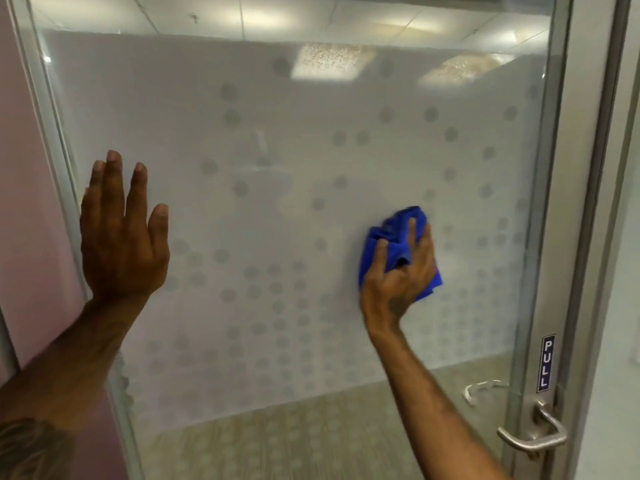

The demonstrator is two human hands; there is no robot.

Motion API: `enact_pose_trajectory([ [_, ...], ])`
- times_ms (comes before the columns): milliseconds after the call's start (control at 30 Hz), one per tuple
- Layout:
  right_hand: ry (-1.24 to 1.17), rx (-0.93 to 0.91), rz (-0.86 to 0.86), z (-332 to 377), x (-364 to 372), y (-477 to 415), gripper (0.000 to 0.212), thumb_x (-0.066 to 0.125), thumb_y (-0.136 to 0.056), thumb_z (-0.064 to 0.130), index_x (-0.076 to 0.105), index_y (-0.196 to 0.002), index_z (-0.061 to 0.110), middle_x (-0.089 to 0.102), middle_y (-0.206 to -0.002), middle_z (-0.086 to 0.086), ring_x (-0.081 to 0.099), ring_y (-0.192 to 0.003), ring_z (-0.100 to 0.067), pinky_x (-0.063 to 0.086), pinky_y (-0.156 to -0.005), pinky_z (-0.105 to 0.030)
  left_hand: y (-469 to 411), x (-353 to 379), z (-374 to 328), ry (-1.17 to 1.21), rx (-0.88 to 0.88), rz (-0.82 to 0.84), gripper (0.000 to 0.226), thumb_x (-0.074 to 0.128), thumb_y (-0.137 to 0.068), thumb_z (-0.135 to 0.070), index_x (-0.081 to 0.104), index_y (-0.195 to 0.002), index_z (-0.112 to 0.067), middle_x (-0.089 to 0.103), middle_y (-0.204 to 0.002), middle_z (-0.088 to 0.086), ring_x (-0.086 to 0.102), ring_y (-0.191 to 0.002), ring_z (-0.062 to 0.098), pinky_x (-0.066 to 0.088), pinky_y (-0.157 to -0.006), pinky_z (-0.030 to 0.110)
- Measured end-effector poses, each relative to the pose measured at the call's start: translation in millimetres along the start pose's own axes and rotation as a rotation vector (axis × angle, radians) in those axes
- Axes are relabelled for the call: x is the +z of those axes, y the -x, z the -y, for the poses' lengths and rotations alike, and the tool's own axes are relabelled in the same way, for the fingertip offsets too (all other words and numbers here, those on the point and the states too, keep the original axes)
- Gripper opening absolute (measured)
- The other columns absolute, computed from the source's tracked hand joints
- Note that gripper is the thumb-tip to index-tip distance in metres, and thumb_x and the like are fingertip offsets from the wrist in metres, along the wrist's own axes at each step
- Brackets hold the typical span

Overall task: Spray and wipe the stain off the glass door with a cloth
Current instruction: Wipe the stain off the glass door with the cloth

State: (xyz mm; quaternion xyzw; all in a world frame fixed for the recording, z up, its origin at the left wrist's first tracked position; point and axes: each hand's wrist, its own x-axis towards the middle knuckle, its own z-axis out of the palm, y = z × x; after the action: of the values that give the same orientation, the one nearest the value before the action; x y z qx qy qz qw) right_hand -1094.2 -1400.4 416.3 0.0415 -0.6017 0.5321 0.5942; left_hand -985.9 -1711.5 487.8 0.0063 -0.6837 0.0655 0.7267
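The glass door [277,133] fills the view, frosted with a pattern of grey dots. My right hand [398,275] presses a bunched blue cloth [391,233] flat against the glass, right of centre. My left hand [121,233] rests flat and open on the door's left edge, fingers pointing up, with nothing in it. No spray bottle is in view. I cannot make out a distinct stain; the area around the cloth looks slightly smeared.
A metal door frame [568,202] runs down the right side, with a lever handle [533,438] and a blue "PULL" label [546,363] at lower right. A pink wall [24,202] borders the door on the left. Ceiling lights reflect in the upper glass.
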Motion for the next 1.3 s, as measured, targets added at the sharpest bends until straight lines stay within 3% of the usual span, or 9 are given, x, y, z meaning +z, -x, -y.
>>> enact_pose_trajectory([
  [100,0.090,-0.213,0.178,46.3,19.4,35.1,0.063,0.051,-0.092,0.052,0.048,-0.145,0.018,0.040,-0.154,-0.017,0.036,-0.142,-0.036,0.028,-0.115,-0.056,1.2,2.3,2.2,-0.001,0.017,-0.025,0.052,0.042,-0.109,-0.024,0.031,-0.157,-0.006,0.030,-0.162,0.019,0.026,-0.152,0.036,0.025,-0.125,0.048],
  [233,0.221,-0.674,0.490,64.1,24.3,82.1,0.077,0.051,-0.085,0.066,0.040,-0.150,0.026,0.026,-0.161,-0.013,0.017,-0.151,-0.035,0.014,-0.120,-0.055,4.8,10.0,11.8,0.006,0.018,0.008,0.056,0.042,-0.109,-0.025,0.024,-0.159,-0.008,0.025,-0.165,0.017,0.022,-0.154,0.034,0.022,-0.126,0.048],
  [400,0.227,-0.981,0.552,13.1,2.6,86.9,0.061,0.039,-0.095,0.060,0.045,-0.147,0.028,0.033,-0.158,-0.011,0.024,-0.150,-0.031,0.022,-0.118,-0.055,6.0,18.5,22.4,0.006,0.002,0.068,0.056,0.037,-0.110,-0.029,0.019,-0.161,-0.013,0.017,-0.168,0.013,0.015,-0.156,0.031,0.021,-0.126,0.051],
  [567,0.332,-0.853,0.459,-36.9,-20.3,31.7,0.059,0.043,-0.094,0.054,0.044,-0.147,0.027,0.033,-0.156,-0.014,0.035,-0.144,-0.035,0.026,-0.115,-0.056,8.1,19.4,21.9,0.022,0.005,0.054,0.055,0.036,-0.110,-0.028,0.020,-0.161,-0.015,0.017,-0.168,0.012,0.016,-0.156,0.031,0.025,-0.124,0.053],
  [667,0.378,-0.521,0.309,-56.0,-29.3,-7.6,0.065,0.054,-0.089,0.049,0.045,-0.147,0.023,0.038,-0.155,-0.017,0.039,-0.141,-0.037,0.027,-0.113,-0.054,7.7,22.2,24.2,0.020,-0.015,0.084,0.056,0.034,-0.110,-0.030,0.016,-0.161,-0.018,0.014,-0.169,0.011,0.013,-0.157,0.031,0.024,-0.124,0.053],
  [800,0.249,-0.022,0.105,-71.7,-44.1,-15.3,0.060,0.050,-0.095,0.043,0.037,-0.151,0.023,0.033,-0.158,-0.011,0.035,-0.143,-0.031,0.027,-0.113,-0.057,7.9,19.8,19.6,0.010,-0.004,0.053,0.056,0.036,-0.110,-0.028,0.018,-0.161,-0.016,0.017,-0.168,0.012,0.016,-0.156,0.031,0.024,-0.125,0.050],
  [933,0.175,0.203,0.045,-67.5,-41.8,25.6,0.061,0.045,-0.097,0.047,0.034,-0.152,0.025,0.030,-0.160,-0.010,0.030,-0.146,-0.028,0.019,-0.117,-0.058,5.3,15.2,13.5,-0.002,-0.024,0.050,0.055,0.033,-0.110,-0.030,0.018,-0.161,-0.016,0.018,-0.167,0.011,0.016,-0.156,0.029,0.019,-0.127,0.046],
  [1033,0.157,0.134,0.136,-47.8,-34.2,76.4,0.060,0.046,-0.096,0.048,0.039,-0.150,0.022,0.029,-0.160,-0.012,0.028,-0.147,-0.030,0.018,-0.118,-0.059,5.1,11.0,9.7,-0.013,-0.010,0.034,0.054,0.033,-0.110,-0.029,0.021,-0.160,-0.013,0.020,-0.166,0.012,0.018,-0.155,0.031,0.019,-0.127,0.045],
  [1300,0.283,-0.453,0.400,20.0,-0.4,128.5,0.058,0.040,-0.096,0.057,0.046,-0.146,0.027,0.032,-0.157,-0.018,0.027,-0.147,-0.038,0.019,-0.117,-0.060,5.1,6.5,4.6,-0.036,0.010,-0.050,0.052,0.039,-0.109,-0.024,0.029,-0.158,-0.011,0.030,-0.163,0.016,0.026,-0.152,0.033,0.015,-0.128,0.035],
])
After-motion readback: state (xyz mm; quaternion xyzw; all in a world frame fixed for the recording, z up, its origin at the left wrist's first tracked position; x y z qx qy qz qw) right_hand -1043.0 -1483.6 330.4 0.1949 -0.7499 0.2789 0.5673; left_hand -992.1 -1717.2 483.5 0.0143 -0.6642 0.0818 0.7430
